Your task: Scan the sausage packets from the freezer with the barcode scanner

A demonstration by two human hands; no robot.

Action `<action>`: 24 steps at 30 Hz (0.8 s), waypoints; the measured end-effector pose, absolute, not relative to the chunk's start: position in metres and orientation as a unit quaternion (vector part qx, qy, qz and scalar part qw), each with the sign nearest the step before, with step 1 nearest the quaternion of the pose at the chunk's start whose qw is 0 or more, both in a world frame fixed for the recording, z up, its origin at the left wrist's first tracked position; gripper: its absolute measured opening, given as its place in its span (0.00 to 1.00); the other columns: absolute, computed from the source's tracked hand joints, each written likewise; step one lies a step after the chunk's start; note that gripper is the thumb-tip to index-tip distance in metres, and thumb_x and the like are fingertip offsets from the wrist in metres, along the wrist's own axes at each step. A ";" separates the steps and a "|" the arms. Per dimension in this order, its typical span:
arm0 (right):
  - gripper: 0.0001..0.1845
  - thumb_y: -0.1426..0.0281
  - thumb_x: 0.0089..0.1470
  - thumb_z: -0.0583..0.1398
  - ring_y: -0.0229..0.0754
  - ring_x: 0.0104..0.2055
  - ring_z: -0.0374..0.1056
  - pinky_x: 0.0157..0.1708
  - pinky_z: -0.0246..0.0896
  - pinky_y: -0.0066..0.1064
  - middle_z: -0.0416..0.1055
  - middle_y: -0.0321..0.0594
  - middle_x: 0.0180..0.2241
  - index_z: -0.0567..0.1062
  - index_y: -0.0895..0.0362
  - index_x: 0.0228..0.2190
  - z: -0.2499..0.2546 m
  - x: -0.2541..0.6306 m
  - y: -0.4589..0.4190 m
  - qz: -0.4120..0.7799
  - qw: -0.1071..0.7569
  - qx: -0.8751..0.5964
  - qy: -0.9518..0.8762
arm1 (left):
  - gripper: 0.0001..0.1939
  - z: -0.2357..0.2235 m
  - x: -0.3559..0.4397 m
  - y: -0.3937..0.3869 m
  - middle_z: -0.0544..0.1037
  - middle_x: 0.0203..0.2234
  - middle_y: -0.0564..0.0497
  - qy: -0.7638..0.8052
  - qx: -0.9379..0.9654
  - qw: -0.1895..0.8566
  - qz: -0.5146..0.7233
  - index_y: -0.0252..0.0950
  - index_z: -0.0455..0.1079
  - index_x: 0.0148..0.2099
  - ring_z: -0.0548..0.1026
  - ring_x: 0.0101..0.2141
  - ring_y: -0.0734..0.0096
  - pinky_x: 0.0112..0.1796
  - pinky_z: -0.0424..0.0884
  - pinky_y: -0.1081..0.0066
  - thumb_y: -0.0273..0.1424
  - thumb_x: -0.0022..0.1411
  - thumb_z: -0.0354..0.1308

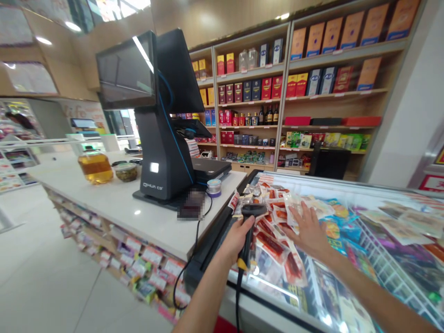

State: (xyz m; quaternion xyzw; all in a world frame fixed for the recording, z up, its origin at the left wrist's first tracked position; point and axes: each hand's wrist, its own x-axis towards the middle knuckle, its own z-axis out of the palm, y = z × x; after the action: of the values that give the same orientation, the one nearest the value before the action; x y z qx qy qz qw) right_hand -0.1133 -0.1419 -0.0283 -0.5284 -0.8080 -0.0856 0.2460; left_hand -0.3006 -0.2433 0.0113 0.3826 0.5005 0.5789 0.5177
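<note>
With fingers wrapped round barcode scanner in left hand, tips hidden, held above left side of sealed reddish packs heaped on glass-topped freezer. With fingers of right hand spread, apparently touching packs just right of scanner; whether pinching any, unclear. Best to steady one pack flat, smooth out creases, aim squarely, keep trailing cable off packs. Farther left, best to stay clear of till on white counter.

The left hand grips a scanner, the right hand spread over sausage packs.
</note>
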 end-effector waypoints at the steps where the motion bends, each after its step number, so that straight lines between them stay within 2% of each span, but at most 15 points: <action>1: 0.34 0.49 0.44 0.45 0.60 0.57 0.32 0.44 0.40 0.59 0.35 0.44 0.58 0.51 0.47 0.53 -0.031 -0.111 -0.155 -0.091 0.241 -0.506 -0.823 | 0.20 0.011 -0.301 -0.243 0.66 0.16 0.56 0.498 0.382 0.519 0.581 0.33 0.59 0.29 0.62 0.13 0.81 0.16 0.59 0.77 0.48 0.46 0.51; 6: 0.33 0.50 0.46 0.46 0.57 0.57 0.33 0.46 0.40 0.56 0.38 0.42 0.58 0.48 0.44 0.54 -0.049 -0.113 -0.196 -0.096 0.176 -0.376 -0.905 | 0.20 0.007 -0.300 -0.240 0.64 0.13 0.57 0.491 0.399 0.510 0.583 0.34 0.59 0.28 0.62 0.12 0.80 0.15 0.59 0.76 0.48 0.47 0.50; 9: 0.29 0.53 0.49 0.43 0.56 0.57 0.34 0.45 0.40 0.57 0.41 0.44 0.57 0.50 0.45 0.53 -0.050 -0.122 -0.183 -0.108 0.172 -0.400 -0.894 | 0.20 0.009 -0.297 -0.241 0.64 0.13 0.56 0.491 0.411 0.512 0.572 0.33 0.59 0.29 0.62 0.12 0.80 0.15 0.59 0.77 0.48 0.48 0.49; 14: 0.28 0.54 0.49 0.44 0.56 0.57 0.35 0.44 0.43 0.55 0.45 0.42 0.56 0.53 0.47 0.52 -0.041 -0.136 -0.151 -0.112 0.182 -0.425 -0.879 | 0.19 0.019 -0.292 -0.247 0.65 0.13 0.56 0.500 0.402 0.512 0.572 0.33 0.59 0.29 0.62 0.13 0.81 0.16 0.59 0.77 0.46 0.49 0.49; 17: 0.27 0.57 0.50 0.45 0.53 0.56 0.40 0.45 0.46 0.50 0.47 0.44 0.56 0.55 0.50 0.52 -0.032 -0.134 -0.149 -0.101 0.202 -0.408 -0.885 | 0.19 0.022 -0.288 -0.249 0.66 0.14 0.56 0.499 0.410 0.510 0.567 0.33 0.59 0.30 0.62 0.13 0.81 0.15 0.58 0.78 0.46 0.49 0.49; 21: 0.25 0.56 0.50 0.46 0.46 0.54 0.50 0.48 0.49 0.40 0.52 0.43 0.54 0.61 0.52 0.48 -0.021 -0.080 -0.164 -0.088 0.222 -0.350 -0.906 | 0.19 0.023 -0.283 -0.249 0.64 0.13 0.57 0.508 0.422 0.510 0.552 0.34 0.58 0.29 0.62 0.12 0.80 0.15 0.57 0.78 0.47 0.48 0.49; 24: 0.24 0.55 0.47 0.50 0.47 0.51 0.54 0.47 0.52 0.41 0.57 0.39 0.51 0.63 0.47 0.47 -0.032 0.008 -0.178 -0.125 0.222 -0.363 -0.896 | 0.20 0.022 -0.278 -0.248 0.64 0.13 0.57 0.498 0.438 0.515 0.543 0.34 0.59 0.29 0.62 0.13 0.80 0.16 0.58 0.77 0.48 0.47 0.49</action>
State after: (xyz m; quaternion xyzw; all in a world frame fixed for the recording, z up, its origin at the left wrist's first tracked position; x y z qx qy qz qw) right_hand 0.0082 -0.1777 -0.0319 -0.3626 -0.8964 -0.1250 0.2222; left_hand -0.2776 -0.2483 0.0219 0.4375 0.4982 0.5430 0.5153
